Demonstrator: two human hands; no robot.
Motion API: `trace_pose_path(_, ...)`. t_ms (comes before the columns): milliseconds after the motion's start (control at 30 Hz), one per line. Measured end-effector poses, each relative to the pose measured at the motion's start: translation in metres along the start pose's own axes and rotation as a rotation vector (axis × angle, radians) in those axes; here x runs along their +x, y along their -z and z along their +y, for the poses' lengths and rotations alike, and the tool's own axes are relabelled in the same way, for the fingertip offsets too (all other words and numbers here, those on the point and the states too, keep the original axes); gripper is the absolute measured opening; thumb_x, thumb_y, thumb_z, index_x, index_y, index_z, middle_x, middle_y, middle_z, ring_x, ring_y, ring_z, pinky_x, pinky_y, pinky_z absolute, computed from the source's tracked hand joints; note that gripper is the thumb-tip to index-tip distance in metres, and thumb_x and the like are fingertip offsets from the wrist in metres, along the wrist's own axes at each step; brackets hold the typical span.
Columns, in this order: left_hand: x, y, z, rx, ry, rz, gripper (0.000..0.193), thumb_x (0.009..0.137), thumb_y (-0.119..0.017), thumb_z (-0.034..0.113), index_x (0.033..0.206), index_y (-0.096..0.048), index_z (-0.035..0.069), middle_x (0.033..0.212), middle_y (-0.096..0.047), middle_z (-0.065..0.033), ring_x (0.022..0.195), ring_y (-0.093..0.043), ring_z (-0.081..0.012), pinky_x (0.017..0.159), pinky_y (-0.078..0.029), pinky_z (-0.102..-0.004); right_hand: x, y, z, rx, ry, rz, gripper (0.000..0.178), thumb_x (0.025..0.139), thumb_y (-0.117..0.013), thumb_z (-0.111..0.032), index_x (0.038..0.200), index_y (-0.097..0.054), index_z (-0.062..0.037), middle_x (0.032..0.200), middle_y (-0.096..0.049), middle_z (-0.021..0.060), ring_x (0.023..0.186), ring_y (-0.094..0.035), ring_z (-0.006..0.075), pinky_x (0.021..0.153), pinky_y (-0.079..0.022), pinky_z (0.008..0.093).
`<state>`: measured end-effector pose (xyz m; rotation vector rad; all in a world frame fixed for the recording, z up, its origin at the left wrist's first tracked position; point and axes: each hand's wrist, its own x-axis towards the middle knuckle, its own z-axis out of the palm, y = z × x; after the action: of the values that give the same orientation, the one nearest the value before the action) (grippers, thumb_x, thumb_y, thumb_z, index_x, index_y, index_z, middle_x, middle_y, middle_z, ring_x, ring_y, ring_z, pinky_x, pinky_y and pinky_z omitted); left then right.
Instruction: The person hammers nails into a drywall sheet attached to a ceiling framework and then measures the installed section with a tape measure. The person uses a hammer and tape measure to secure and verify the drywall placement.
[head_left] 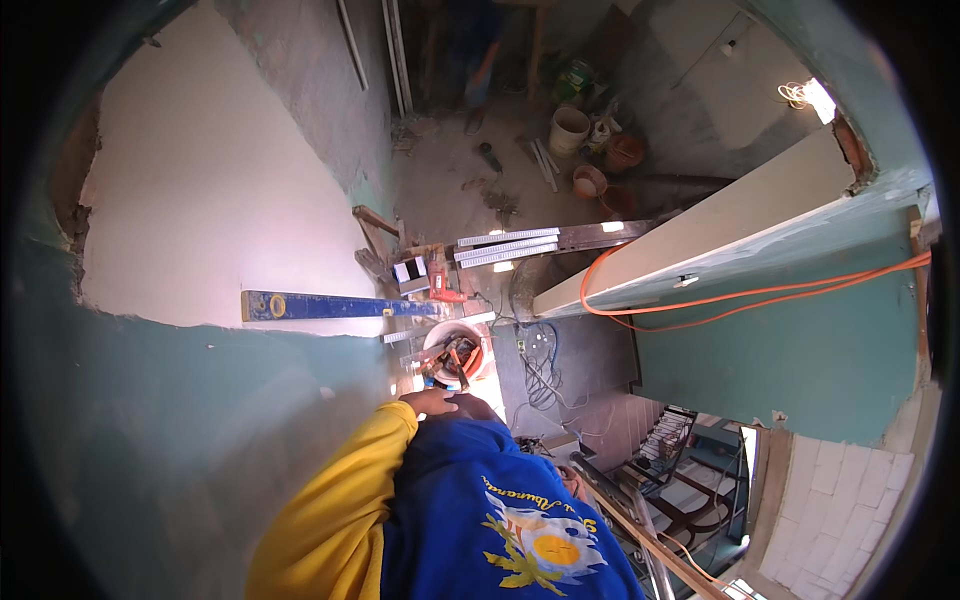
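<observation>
Seen from above, a round bucket (467,333) of hand tools (457,352) stands in front of the person, who wears a blue shirt (450,500) with yellow sleeve (325,510). The left hand (430,402) is at the near side of the bucket, fingers pointing right; whether they are spread or closed on something, I cannot tell. The right hand's grip cannot be told either. Just beyond the bucket lies a red drill (440,280), with a black-and-white box (410,275) to its left. A blue level (335,308) stretches left of the bucket. Metal strips (507,247) lie farther beyond it, and tangled cables (541,380) to its right. Well beyond the bucket are several pails (570,130) and another person's leg (478,85), in shadow.
</observation>
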<state>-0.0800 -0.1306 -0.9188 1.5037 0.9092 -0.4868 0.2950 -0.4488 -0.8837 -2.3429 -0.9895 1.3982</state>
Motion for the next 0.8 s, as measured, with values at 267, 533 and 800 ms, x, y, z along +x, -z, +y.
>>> trace_pose_path(267, -0.001, -0.003, -0.012, -0.005, 0.122, -0.057, 0.08, 0.099, -0.045, 0.067, 0.15, -0.048, 0.005, 0.15, -0.053, -0.0153, 0.135, -0.054, -0.0327, 0.111, -0.044, -0.0434, 0.013, -0.006, 0.009, 0.027, 0.127, 0.051, 0.067, 0.09, -0.067, -0.059, 0.119, -0.071, 0.0013, 0.116, -0.072, 0.0247, 0.109, -0.068, 0.0363, 0.095, -0.051, 0.0413)
trace_pose_path(533, 0.049, -0.03, -0.042, 0.129, -0.216, -0.032, 0.065, 0.103, -0.046, 0.058, 0.136, -0.059, 0.004, 0.136, -0.062, -0.0214, 0.125, -0.06, -0.0365, 0.106, -0.045, -0.0429, 0.002, -0.018, 0.009, 0.088, 0.058, 0.095, 0.073, 0.089, -0.067, -0.062, 0.122, -0.07, 0.0031, 0.117, -0.071, 0.0262, 0.112, -0.068, 0.0364, 0.096, -0.051, 0.0406)
trace_pose_path(800, 0.033, -0.032, -0.053, 0.16, -0.157, 0.061, 0.057, 0.101, -0.051, 0.052, 0.116, -0.068, -0.001, 0.12, -0.068, -0.0257, 0.112, -0.065, -0.0417, 0.096, -0.049, -0.0476, -0.007, -0.025, 0.007, 0.136, -0.044, 0.032, 0.07, 0.088, -0.066, -0.064, 0.111, -0.073, 0.003, 0.107, -0.073, 0.025, 0.104, -0.069, 0.0379, 0.092, -0.051, 0.0439)
